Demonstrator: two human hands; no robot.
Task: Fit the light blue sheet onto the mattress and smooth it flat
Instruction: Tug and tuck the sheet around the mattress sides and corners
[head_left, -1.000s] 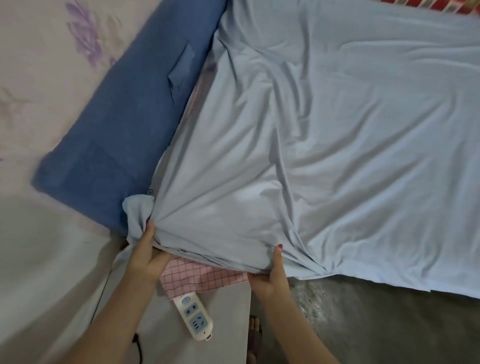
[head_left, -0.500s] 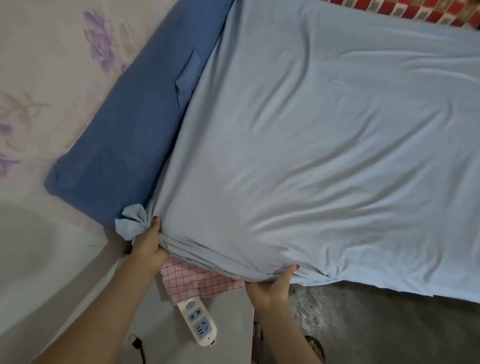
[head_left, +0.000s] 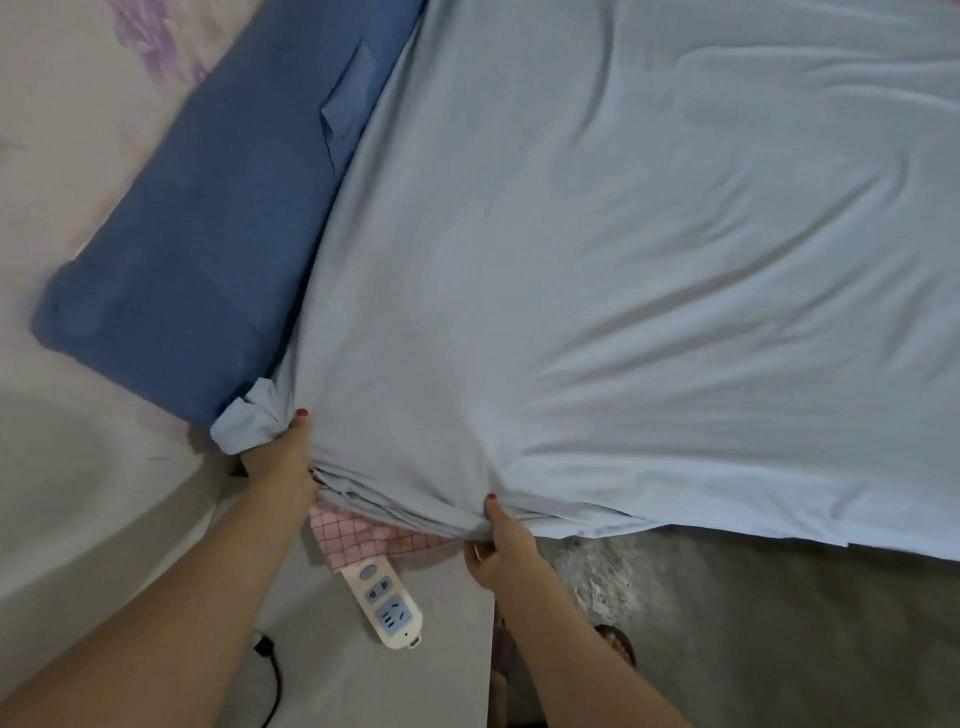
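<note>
Head view: the left hand (head_left: 280, 457) grips the bunched sheet (head_left: 597, 260) at the mattress corner; the right hand (head_left: 501, 545) pinches its gathered near edge beside a power strip (head_left: 387, 603).

Head view, downward (close) over bed corner (head_left: 291, 415)

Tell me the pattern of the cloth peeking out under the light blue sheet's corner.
Pink with a thin dark grid check; the cloth shows in the head view, between the two hands.

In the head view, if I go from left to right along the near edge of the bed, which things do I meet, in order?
Dark blue headboard → left hand gripping the sheet corner → pink checked cloth → right hand pinching the light blue sheet → grey floor.
</note>
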